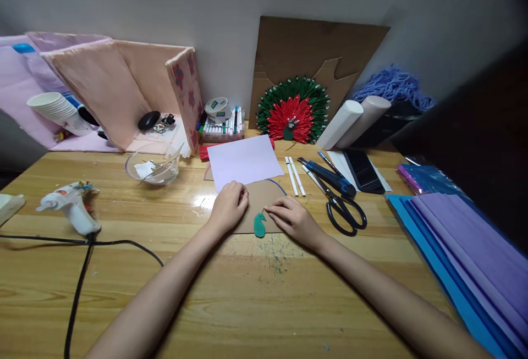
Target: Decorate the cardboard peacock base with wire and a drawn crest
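Observation:
A green cut-out shaped like a bird's head and neck lies on the brown cardboard piece in the middle of the table. My right hand is at its right side, fingertips pinched on a thin brown sliver close to the cut-out's top; its kind is too small to tell. On the left part of the cardboard rests my left hand, its fingers curled in, so whatever may be inside is hidden. A pale lilac sheet overlaps the cardboard just beyond my hands.
Scissors, a box cutter and white markers lie right of the cardboard. A glue gun with black cables stands left, near a clear bowl. Behind are a red-green fan-shaped craft and folded sheets at right.

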Demonstrator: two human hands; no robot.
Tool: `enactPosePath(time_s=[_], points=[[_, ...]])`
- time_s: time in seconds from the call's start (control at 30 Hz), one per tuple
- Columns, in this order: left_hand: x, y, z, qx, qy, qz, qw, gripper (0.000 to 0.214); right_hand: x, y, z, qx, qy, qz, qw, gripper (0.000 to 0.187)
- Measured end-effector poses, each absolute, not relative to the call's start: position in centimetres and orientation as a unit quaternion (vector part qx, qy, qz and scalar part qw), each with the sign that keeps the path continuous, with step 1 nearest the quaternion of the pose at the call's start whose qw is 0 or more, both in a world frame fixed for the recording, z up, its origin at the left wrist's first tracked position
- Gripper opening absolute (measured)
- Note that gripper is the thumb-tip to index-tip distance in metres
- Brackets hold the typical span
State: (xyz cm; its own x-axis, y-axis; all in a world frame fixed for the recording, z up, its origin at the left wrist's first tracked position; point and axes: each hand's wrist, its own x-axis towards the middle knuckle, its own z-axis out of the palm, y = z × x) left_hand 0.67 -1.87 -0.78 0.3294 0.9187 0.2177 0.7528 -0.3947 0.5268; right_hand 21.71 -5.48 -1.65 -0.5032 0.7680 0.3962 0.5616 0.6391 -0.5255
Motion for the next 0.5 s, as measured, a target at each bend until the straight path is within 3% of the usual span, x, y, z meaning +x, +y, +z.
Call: enactPosePath(time_s=[0.5], points=[[0.48, -2.08, -0.78, 0.794, 0.525, 0.259, 0.164, 0.014, 21.38, -5.55, -1.26, -0.368, -0.877, 0.123, 0.282, 0.029]])
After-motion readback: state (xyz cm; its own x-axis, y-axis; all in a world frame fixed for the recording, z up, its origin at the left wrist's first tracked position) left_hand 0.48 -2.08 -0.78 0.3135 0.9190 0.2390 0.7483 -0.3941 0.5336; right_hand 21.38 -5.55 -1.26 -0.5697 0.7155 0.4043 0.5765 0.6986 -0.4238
